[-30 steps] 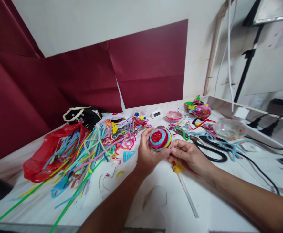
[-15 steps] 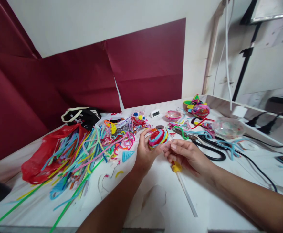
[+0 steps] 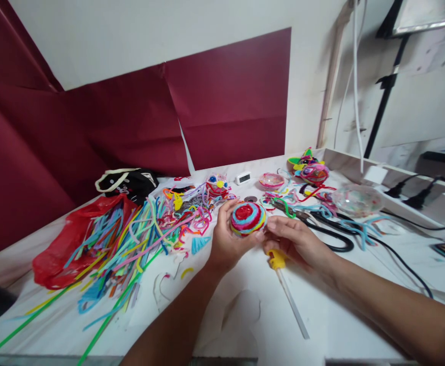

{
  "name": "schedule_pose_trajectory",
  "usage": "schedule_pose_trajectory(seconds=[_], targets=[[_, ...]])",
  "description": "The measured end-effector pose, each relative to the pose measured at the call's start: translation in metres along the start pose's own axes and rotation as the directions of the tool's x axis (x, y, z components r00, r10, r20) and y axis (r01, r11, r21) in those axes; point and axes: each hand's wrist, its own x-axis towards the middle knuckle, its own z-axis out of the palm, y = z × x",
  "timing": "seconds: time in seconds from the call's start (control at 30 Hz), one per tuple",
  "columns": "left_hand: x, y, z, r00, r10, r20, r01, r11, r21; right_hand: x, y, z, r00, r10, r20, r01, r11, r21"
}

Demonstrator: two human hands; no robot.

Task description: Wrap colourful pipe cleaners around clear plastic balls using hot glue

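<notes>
A ball (image 3: 248, 217) covered in coiled fuzzy pipe cleaners, in red, blue, pink and yellow rings, sits in my left hand (image 3: 224, 239). Its fingers wrap the left and back sides, with the thumb along the lower front. At the ball's lower right edge is my right hand (image 3: 293, 239), thumb and forefinger pinched together; whatever they grip is hidden. Below those fingers shows a yellow piece (image 3: 276, 259) with a long translucent stick (image 3: 294, 307) extending toward me over the white tabletop. Black-handled scissors (image 3: 332, 239) lie just right of my right hand.
Loose pipe cleaners (image 3: 131, 249) spill from a red plastic bag (image 3: 60, 254) on the left. Behind stand a decorated ball with eyes (image 3: 217, 185), a small white digital clock (image 3: 243, 178), a pink-rimmed bowl (image 3: 272, 181) and a clear bowl (image 3: 359, 200). A black cable (image 3: 405, 264) crosses the right side.
My left hand has turned the ball so its red coiled centre faces me more. My right fingertips have shifted slightly to the right, away from the left thumb.
</notes>
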Motion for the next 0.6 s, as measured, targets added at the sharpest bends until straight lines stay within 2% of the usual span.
schedule_pose_trajectory(seconds=[0.07, 0.13, 0.2, 0.33, 0.47, 0.6], targets=[[-0.001, 0.000, -0.002, 0.994, 0.114, 0.001, -0.112, 0.981, 0.157, 0.002, -0.003, -0.004, 0.998, -0.039, -0.054, 0.036, 0.997, -0.065], [-0.002, 0.001, -0.002, 0.971, 0.237, 0.029, -0.235, 0.926, 0.297, 0.003, -0.006, -0.008, 0.990, -0.114, -0.087, 0.101, 0.985, -0.141], [-0.003, 0.002, -0.002, 0.935, 0.345, 0.075, -0.346, 0.852, 0.393, 0.004, -0.008, -0.011, 0.981, -0.175, -0.082, 0.155, 0.966, -0.207], [-0.001, 0.003, 0.001, 0.845, 0.510, 0.163, -0.517, 0.701, 0.491, 0.004, -0.009, -0.012, 0.978, -0.201, -0.064, 0.174, 0.940, -0.294], [0.000, 0.000, 0.001, 0.771, 0.596, 0.223, -0.610, 0.592, 0.526, 0.004, -0.007, -0.010, 0.978, -0.203, -0.054, 0.178, 0.935, -0.307], [0.000, 0.000, 0.000, 0.749, 0.618, 0.239, -0.636, 0.569, 0.521, 0.004, -0.008, -0.008, 0.979, -0.199, -0.045, 0.179, 0.943, -0.279]])
